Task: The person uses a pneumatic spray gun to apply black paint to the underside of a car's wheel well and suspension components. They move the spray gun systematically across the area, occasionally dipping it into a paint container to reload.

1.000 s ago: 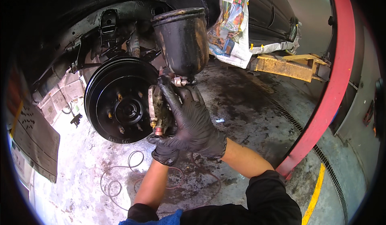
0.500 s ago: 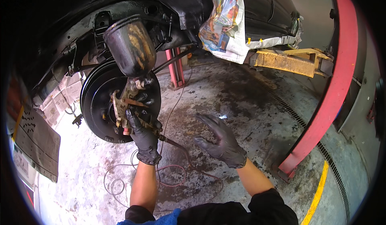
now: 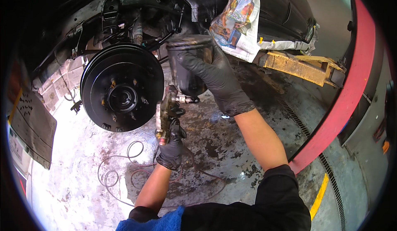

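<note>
My left hand, in a black glove, is closed around the handle of a paint-stained spray gun. A dark metal cup sits on top of the gun. Around the upper part of this cup wraps my right hand, also gloved; its fingertips are partly hidden behind the cup. Left of the gun, and apart from it, is a glossy black brake disc with studs around its hub.
Newspaper covers part of the dark vehicle above. A yellow lift arm reaches from a red post at right. Thin hose lies coiled on the stained concrete floor. A perforated panel stands at left.
My right hand has risen from open air and taken hold of the cup. The spray gun has moved right, off the front of the brake disc, which now shows its hub.
</note>
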Demonstrator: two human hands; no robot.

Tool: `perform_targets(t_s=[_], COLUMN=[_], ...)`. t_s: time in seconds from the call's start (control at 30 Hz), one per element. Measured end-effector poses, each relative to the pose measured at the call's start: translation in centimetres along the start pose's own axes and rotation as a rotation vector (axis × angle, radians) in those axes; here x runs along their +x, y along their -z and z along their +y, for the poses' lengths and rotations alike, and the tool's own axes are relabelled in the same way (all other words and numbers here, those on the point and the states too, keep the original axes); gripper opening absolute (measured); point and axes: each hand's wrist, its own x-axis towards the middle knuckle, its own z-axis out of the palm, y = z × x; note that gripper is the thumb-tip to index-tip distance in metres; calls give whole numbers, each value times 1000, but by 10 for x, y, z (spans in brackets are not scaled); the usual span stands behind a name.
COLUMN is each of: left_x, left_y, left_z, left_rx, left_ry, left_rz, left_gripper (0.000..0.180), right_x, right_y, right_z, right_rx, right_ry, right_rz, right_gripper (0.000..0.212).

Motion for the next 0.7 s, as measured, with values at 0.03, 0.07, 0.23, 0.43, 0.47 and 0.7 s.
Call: perform_targets(t_s=[0.03, 0.07, 0.23, 0.43, 0.47, 0.7], left_x=[-3, -5, -2, 7, 9, 44], left_y=[-1, 0, 10, 14, 15, 15], left_z=[0, 0, 6, 13, 16, 48], left_rx=[-17, -57, 51, -16, 3, 50], left_ry=[-6, -11, 17, -1, 5, 47], left_rz=[-4, -23, 7, -37, -53, -78], left_gripper=[54, 54, 60, 51, 53, 67], right_x=[3, 3, -3, -2, -2, -12], right_y=[-3, -4, 1, -3, -2, 27], right_z=[0, 1, 8, 15, 13, -12], right_rx=[28, -35, -176, -426, -382, -248], right_ry=[-19, 35, 56, 386, 355, 101], right_rz=[-11, -39, -39, -39, -62, 25], right_gripper=[74, 74, 76, 89, 90, 97])
